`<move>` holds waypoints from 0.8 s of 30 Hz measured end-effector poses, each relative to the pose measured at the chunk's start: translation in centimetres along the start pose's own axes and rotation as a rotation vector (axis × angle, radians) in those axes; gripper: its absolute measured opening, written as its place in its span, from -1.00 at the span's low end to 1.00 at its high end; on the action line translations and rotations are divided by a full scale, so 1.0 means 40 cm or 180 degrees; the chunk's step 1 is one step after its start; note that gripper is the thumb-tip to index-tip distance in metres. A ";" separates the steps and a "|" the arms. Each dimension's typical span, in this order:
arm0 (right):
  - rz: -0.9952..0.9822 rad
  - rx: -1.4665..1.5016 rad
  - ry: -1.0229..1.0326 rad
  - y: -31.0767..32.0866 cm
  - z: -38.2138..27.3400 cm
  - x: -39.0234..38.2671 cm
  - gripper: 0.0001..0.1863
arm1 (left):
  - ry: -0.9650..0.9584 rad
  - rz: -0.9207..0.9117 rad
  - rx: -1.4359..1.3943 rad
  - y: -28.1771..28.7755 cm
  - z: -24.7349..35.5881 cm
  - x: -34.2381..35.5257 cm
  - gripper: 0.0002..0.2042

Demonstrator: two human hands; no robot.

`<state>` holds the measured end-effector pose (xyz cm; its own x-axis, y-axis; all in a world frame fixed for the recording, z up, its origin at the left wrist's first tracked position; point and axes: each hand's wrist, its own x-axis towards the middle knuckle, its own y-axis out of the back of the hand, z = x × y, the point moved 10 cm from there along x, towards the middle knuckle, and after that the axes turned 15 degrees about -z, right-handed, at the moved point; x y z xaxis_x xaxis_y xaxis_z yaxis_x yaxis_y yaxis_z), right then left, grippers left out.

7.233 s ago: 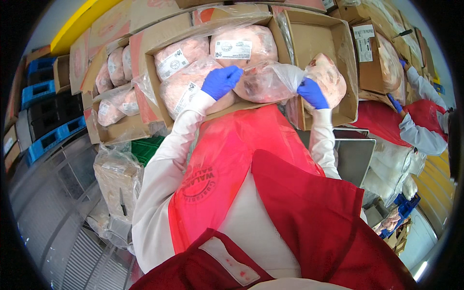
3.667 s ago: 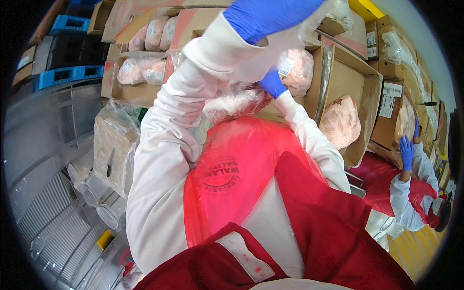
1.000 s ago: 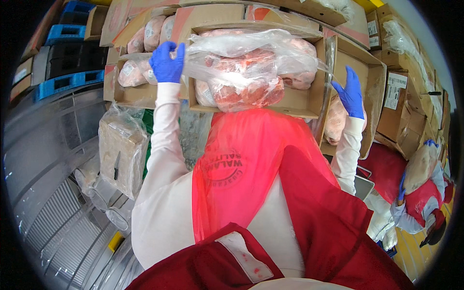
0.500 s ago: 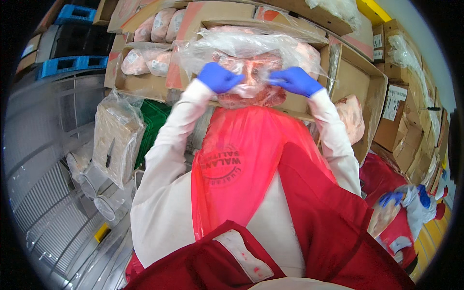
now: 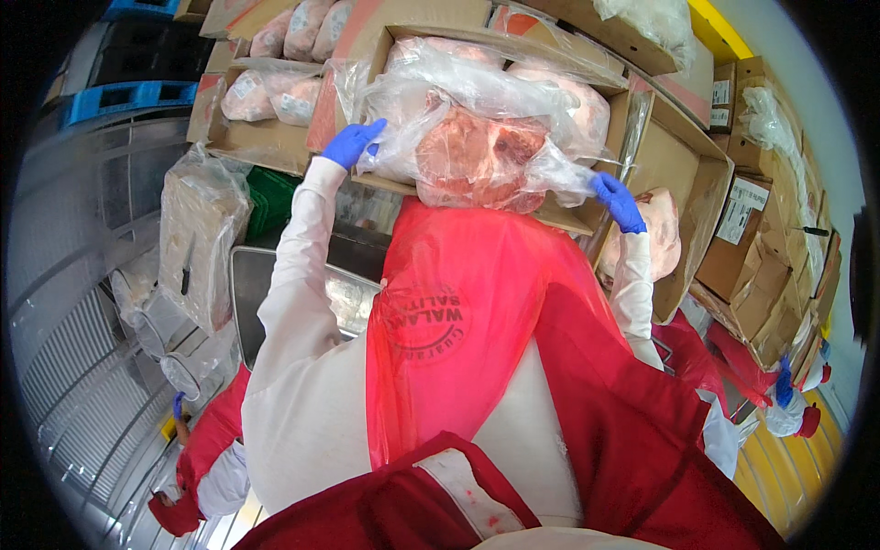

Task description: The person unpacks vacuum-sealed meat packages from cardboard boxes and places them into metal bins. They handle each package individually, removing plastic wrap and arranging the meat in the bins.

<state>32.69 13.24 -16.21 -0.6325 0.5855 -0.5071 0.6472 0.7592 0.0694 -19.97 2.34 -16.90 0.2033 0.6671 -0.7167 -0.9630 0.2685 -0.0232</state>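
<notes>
A large piece of raw red meat (image 5: 481, 151) lies in clear plastic wrap (image 5: 394, 105) at the near edge of an open cardboard box (image 5: 573, 217), right in front of my apron. My left hand (image 5: 348, 145), in a blue glove, is at the left edge of the wrap, its thumb and fingers closing on the film. On the other side, my blue-gloved right hand (image 5: 620, 203) grips a gathered, twisted end of the same wrap, drawn out to the right of the meat. Paler wrapped pieces of meat (image 5: 577, 110) lie behind it in the box.
At left, a box holds wrapped meat (image 5: 275, 96); a knife (image 5: 188, 266) lies on a plastic-covered block (image 5: 203, 247) beside a green crate (image 5: 270, 203). At right, another box (image 5: 674, 156) has a meat piece (image 5: 653, 234) near it. Co-workers (image 5: 215, 449) stand at lower left and right.
My hands have moved apart, left hand leftward and right hand rightward and lower. The wrap now stretches out between them, baring more of the meat to view. A co-worker has appeared at lower left.
</notes>
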 end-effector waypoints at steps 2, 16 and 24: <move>0.0389 -0.0296 0.0427 0.046 -0.079 0.003 -0.55 | 0.0034 0.0737 0.1645 0.019 0.180 -0.061 -0.54; 0.1852 -0.1637 0.1204 0.076 -0.159 0.391 -0.60 | -0.0746 0.0082 -0.1098 -0.032 0.270 0.319 -0.72; 0.1482 0.2572 0.1133 0.135 -0.551 0.121 -0.83 | -0.1716 -0.0450 -0.1097 -0.093 0.573 0.038 -0.71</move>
<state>23.75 26.43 0.63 -0.2474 0.9270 -0.2818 0.8747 0.0886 -0.4765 -12.02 18.26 -1.92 0.3060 0.9206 -0.2426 -0.9038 0.2008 -0.3779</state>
